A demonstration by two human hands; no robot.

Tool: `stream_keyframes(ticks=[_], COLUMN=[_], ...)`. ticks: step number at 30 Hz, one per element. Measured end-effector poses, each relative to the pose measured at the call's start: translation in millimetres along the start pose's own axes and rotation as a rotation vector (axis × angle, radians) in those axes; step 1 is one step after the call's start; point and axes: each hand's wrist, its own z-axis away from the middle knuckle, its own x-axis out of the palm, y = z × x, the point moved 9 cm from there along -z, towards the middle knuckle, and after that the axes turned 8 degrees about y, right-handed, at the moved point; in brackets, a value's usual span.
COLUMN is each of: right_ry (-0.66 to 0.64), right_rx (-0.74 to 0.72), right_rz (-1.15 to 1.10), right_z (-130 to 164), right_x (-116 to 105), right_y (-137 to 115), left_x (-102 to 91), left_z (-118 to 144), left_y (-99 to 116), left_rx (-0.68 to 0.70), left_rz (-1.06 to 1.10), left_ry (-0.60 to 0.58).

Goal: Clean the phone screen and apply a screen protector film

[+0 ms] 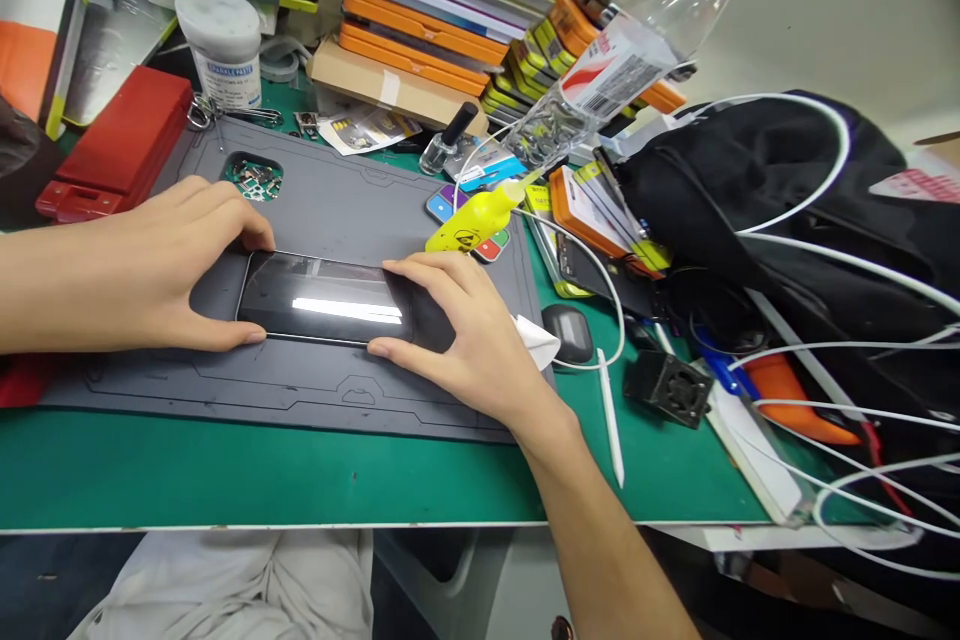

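nearby jar [223,45] label partly legible: "paste".

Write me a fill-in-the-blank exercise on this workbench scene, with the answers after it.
1. Both hands, left hand and right hand, rest on the ends of a dark ____ lying flat.
2. The phone lies on a ____ work mat.
3. The squeeze bottle behind the right hand is ____.
4. The cutting mat under the work mat is ____.

Answers: phone; grey; yellow; green
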Motion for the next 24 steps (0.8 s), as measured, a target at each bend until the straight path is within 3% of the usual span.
stream_keyframes(ticks=[4, 12, 24], right_ry=[-0.011, -0.013, -0.039], right_rx=[0.015, 0.032, 0.085], right_rz=[-0.006, -0.027, -0.027], right_z=[0.7, 0.7, 1.5], right_x=[0.7, 0.3, -1.2], right_y=[1.3, 3.3, 6.3], left_x=[4.4, 2.6, -3.8], left_z=[-4.9, 0.4, -4.8], left_y=[-8.4, -16.1, -3.6], left_rx=[-0.142, -0.096, -0.105], left_rz=[0.041, 0.035, 0.04], left_ry=[-0.086, -0.081, -0.105])
